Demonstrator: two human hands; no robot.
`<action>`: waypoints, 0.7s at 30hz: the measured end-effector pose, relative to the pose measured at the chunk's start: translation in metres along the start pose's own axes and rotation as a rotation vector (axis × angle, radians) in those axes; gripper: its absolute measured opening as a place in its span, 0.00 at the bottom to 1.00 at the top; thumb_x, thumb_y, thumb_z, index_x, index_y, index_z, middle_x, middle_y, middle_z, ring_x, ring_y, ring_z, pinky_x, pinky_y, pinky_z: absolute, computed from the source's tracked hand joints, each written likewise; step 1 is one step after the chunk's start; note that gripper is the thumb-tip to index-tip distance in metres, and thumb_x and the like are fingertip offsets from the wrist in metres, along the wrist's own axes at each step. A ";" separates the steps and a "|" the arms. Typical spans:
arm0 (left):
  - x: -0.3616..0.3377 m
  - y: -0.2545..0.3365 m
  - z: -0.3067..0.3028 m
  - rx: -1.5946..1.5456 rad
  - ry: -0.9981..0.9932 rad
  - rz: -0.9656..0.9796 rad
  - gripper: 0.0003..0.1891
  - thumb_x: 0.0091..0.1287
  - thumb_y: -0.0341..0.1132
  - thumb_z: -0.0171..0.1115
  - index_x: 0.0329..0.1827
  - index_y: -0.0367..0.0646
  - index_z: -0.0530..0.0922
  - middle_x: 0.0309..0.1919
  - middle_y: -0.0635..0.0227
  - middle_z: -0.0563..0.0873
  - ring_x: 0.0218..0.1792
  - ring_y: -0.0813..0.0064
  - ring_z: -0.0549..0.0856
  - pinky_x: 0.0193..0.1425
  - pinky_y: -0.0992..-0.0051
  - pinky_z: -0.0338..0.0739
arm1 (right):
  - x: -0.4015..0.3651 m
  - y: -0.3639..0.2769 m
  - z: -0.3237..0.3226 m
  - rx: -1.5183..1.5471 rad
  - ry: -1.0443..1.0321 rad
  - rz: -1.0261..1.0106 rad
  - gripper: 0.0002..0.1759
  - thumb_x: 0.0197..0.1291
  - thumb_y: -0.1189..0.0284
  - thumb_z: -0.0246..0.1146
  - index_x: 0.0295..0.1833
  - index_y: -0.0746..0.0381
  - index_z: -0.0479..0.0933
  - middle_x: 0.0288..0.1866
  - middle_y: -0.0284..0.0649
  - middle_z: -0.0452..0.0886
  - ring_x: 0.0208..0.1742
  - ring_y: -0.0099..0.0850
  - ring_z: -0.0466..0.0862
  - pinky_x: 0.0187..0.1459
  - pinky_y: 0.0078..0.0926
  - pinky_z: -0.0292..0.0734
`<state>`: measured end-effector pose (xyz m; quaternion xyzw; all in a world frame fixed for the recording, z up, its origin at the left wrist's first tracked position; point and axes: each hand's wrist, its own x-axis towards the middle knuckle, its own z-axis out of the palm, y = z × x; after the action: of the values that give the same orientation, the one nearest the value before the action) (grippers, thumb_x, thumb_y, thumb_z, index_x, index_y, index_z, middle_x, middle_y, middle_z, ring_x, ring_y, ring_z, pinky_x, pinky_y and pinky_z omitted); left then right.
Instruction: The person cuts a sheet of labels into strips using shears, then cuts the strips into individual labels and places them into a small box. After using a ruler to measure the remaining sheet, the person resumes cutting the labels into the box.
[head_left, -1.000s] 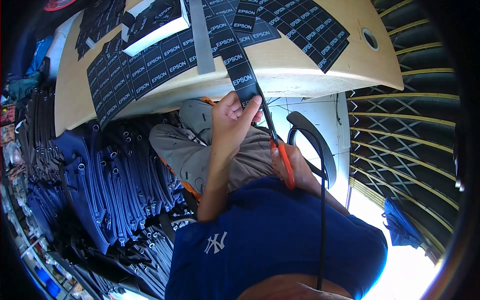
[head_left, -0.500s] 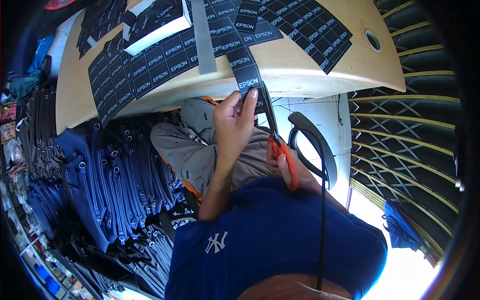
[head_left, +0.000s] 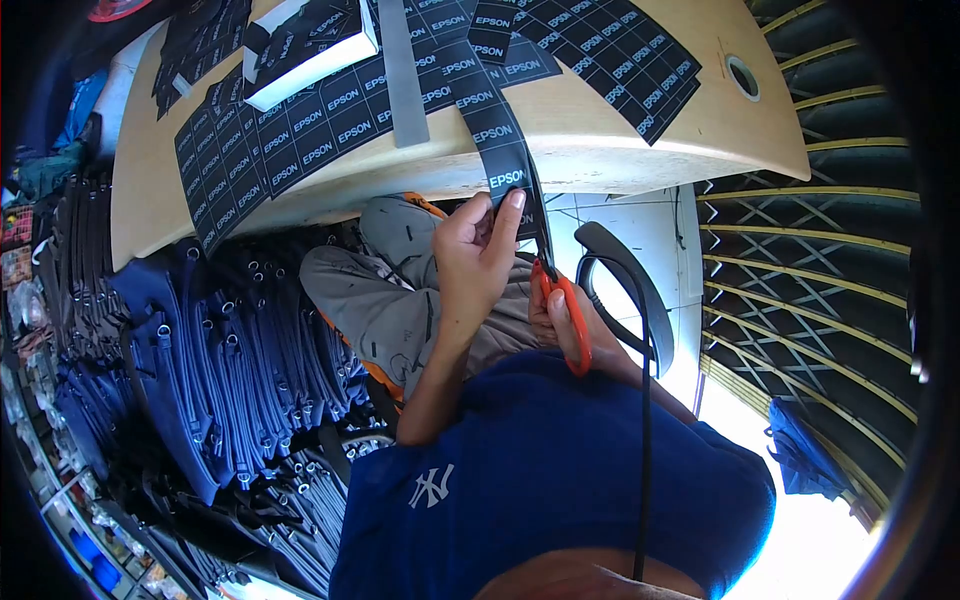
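Observation:
My left hand (head_left: 478,245) pinches the lower end of a black strip printed with EPSON labels (head_left: 492,133), thumb on top. The strip runs up over the front edge of the table. In my right hand (head_left: 562,318) is a pair of scissors with orange handles (head_left: 578,340). Their dark blades point up along the strip's right edge, close beside my left fingertips. Whether the blades are parted is hard to make out.
More black EPSON sheets (head_left: 330,125) cover the wooden table (head_left: 720,130), with a white box (head_left: 330,65) and a grey metal ruler (head_left: 405,95) on them. Dark blue straps (head_left: 230,350) hang at the left. A black chair armrest (head_left: 630,280) stands at the right.
My left hand has shifted slightly down and right, drawing the strip further over the table edge. The scissors have moved a little left, staying along the strip's side.

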<state>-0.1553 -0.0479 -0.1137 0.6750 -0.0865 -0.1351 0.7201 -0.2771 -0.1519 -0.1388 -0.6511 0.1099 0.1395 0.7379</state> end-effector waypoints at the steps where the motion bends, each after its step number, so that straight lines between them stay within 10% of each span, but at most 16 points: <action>1: 0.000 0.001 0.001 0.000 0.004 0.004 0.12 0.66 0.31 0.59 0.25 0.35 0.75 0.16 0.81 0.70 0.19 0.94 0.64 0.20 0.86 0.55 | 0.000 -0.001 0.000 0.033 -0.007 0.032 0.26 0.68 0.47 0.42 0.36 0.62 0.63 0.22 0.30 0.63 0.22 0.20 0.64 0.26 0.19 0.62; 21: 0.005 0.000 -0.002 -0.056 -0.036 -0.070 0.11 0.68 0.34 0.59 0.29 0.37 0.76 0.18 0.80 0.73 0.19 0.94 0.68 0.20 0.89 0.61 | -0.001 -0.018 0.006 -0.042 0.097 0.090 0.21 0.71 0.58 0.45 0.28 0.61 0.63 0.14 0.29 0.65 0.14 0.18 0.66 0.17 0.20 0.60</action>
<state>-0.1499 -0.0473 -0.1141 0.6546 -0.0718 -0.1748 0.7320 -0.2723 -0.1485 -0.1210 -0.6670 0.1718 0.1432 0.7107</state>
